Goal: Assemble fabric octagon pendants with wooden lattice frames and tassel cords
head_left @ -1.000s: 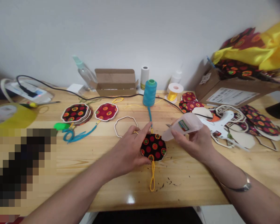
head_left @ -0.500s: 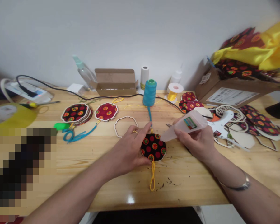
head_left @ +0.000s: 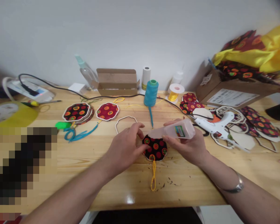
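Observation:
On the table before me lies a black ornament [head_left: 156, 151] of scalloped shape, covered in patterned fabric, with a yellow cord loop [head_left: 153, 179] pointing towards me. My left hand [head_left: 128, 144] steadies its left edge, thumb on the fabric and fingers curled by the upper left rim. A translucent glue bottle [head_left: 175, 130] with a small label is gripped in my right hand [head_left: 189, 144]. Tilted almost flat, the bottle has its nozzle at the ornament's upper edge; whether glue comes out cannot be seen. Just behind my left fingers lies a thin scalloped frame [head_left: 124, 119].
Finished-looking ornaments [head_left: 77, 112] are stacked at left, beside a red one [head_left: 107, 111] with a blue tassel. A teal thread cone [head_left: 151, 93] stands behind the work. To the right are a white glue gun [head_left: 218, 126], loose frames and a cardboard box [head_left: 233, 90] of fabric.
The glue bottle has swung left and tilted flatter, its nozzle moving from the ornament's upper right to its upper left edge. My left fingers have drawn back and curled.

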`<state>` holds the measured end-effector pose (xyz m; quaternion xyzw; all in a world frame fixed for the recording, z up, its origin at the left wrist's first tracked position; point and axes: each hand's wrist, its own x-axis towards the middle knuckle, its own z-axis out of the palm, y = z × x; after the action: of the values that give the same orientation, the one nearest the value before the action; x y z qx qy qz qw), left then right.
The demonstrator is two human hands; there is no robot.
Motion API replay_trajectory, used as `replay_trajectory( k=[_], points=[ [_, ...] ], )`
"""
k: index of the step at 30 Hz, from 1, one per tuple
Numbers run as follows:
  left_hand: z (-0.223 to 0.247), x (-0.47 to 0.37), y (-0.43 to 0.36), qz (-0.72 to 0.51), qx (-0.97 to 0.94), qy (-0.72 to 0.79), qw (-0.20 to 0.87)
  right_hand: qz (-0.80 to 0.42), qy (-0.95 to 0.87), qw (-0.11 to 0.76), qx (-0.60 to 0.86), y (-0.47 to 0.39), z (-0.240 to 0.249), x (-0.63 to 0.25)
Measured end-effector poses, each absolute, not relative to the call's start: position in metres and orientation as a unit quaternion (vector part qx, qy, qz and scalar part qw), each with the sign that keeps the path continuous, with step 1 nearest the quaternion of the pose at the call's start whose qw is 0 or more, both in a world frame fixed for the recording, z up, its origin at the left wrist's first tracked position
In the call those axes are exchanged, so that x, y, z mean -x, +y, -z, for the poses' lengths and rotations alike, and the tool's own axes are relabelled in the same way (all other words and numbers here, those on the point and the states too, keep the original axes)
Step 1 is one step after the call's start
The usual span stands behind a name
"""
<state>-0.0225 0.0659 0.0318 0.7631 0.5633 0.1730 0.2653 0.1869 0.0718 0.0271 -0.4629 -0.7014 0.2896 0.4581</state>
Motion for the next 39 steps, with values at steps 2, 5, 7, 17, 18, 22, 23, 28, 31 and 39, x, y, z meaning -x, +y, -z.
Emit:
replay_trajectory(
  k=[2,5,7,17,18,22,23,28,31,39],
  points=[
    [-0.0341,0.0222,0.0643,-0.15,-0.773,0.561,0.256,-0.277,-0.71,0.454,0.462,0.0717,-0.0273,-0.1858],
    [-0.0374,0.0226,0.062,-0.119,-0.791,0.551,0.236,-0.271,-0.717,0.451,0.457,0.0718,-0.0271,-0.1849],
    [-0.0386,0.023,0.0611,-0.113,-0.793,0.552,0.233,-0.277,-0.719,0.447,0.455,0.0719,-0.0262,-0.1843],
    [-0.0389,0.023,0.0612,-0.108,-0.794,0.555,0.222,-0.278,-0.733,0.425,0.453,0.0713,-0.0233,-0.1826],
    [-0.0392,0.023,0.061,-0.106,-0.794,0.556,0.221,-0.275,-0.734,0.426,0.453,0.0711,-0.0235,-0.1826],
    [-0.0408,0.0226,0.0608,-0.096,-0.792,0.561,0.22,-0.275,-0.729,0.429,0.458,0.0712,-0.0235,-0.183],
    [-0.041,0.0225,0.0609,-0.094,-0.792,0.562,0.22,-0.276,-0.726,0.428,0.462,0.0715,-0.0235,-0.1832],
    [-0.0403,0.0224,0.0622,-0.096,-0.792,0.562,0.218,-0.261,-0.724,0.424,0.478,0.0725,-0.0251,-0.1838],
    [-0.0391,0.0228,0.0618,-0.099,-0.793,0.56,0.219,-0.256,-0.721,0.42,0.488,0.0727,-0.0264,-0.1837],
    [-0.0404,0.0228,0.06,-0.098,-0.789,0.563,0.227,-0.266,-0.709,0.449,0.474,0.073,-0.0229,-0.184]
  ],
)
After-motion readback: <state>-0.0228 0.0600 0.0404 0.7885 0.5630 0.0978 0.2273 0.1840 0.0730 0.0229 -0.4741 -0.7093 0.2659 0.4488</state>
